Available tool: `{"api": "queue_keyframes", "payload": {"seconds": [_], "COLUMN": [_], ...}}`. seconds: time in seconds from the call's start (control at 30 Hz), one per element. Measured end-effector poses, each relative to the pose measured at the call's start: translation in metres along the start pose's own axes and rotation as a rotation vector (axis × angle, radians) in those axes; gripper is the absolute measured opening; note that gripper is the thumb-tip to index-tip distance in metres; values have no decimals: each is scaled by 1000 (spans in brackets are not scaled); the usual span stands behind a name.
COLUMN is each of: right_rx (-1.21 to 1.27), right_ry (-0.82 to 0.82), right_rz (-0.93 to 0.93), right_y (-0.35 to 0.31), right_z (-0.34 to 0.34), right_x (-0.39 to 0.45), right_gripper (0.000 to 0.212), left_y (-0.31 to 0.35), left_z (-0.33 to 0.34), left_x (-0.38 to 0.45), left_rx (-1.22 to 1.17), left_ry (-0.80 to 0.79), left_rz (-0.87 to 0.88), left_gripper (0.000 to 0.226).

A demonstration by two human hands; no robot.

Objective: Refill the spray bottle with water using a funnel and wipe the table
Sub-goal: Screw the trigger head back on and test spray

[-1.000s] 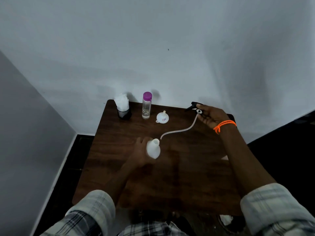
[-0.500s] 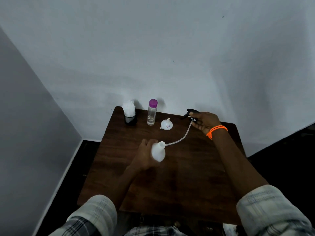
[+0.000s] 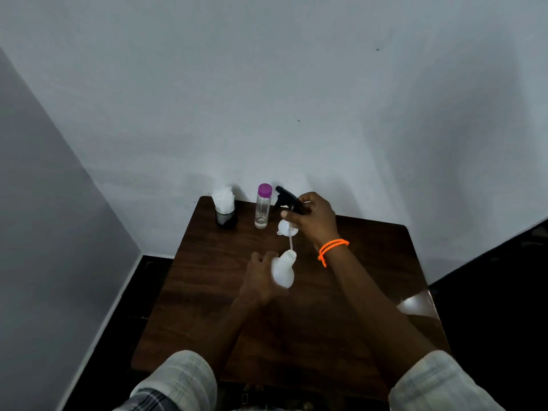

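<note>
My left hand point(image 3: 261, 277) grips the white spray bottle point(image 3: 283, 269), which stands on the dark wooden table point(image 3: 355, 277) near its middle. My right hand point(image 3: 314, 221) holds the black spray head point(image 3: 286, 198) above the bottle. Its thin tube point(image 3: 291, 240) hangs straight down to the bottle's open neck. The white funnel point(image 3: 285, 228) lies on the table behind the tube, partly hidden by my right hand. A clear water bottle with a purple cap point(image 3: 263, 209) stands upright at the back of the table.
A black holder with white tissues point(image 3: 225, 209) stands at the table's back left corner. A pale wall runs right behind the table. Something white and shiny point(image 3: 415, 304) lies at the right edge. Dark floor surrounds the table.
My right hand has carried the spray head from the right side of the table to above the bottle, so the tube now hangs upright into the neck. The left hand keeps its hold.
</note>
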State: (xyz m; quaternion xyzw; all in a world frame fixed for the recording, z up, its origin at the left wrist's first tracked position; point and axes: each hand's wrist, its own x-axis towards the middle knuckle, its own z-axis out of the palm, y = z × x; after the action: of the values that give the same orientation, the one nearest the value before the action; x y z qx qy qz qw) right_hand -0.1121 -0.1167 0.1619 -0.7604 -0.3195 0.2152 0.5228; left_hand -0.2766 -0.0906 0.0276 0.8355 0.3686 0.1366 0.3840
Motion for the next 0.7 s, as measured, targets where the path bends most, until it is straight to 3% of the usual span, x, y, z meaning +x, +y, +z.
{"api": "queue_keyframes", "payload": {"seconds": [0.3, 0.7], "right_rx": [14, 57], "right_ry": [-89, -81], "right_rz": [-247, -191], "right_y": [11, 35], "right_z": [17, -2], "right_x": [-42, -49], "right_gripper": [37, 36], "left_y": [5, 19], "left_z": [-11, -17], "left_x": [9, 13], "left_rx": [-123, -139], "left_ry": [101, 106], "left_rz": [-82, 16], "left_gripper": [95, 96]}}
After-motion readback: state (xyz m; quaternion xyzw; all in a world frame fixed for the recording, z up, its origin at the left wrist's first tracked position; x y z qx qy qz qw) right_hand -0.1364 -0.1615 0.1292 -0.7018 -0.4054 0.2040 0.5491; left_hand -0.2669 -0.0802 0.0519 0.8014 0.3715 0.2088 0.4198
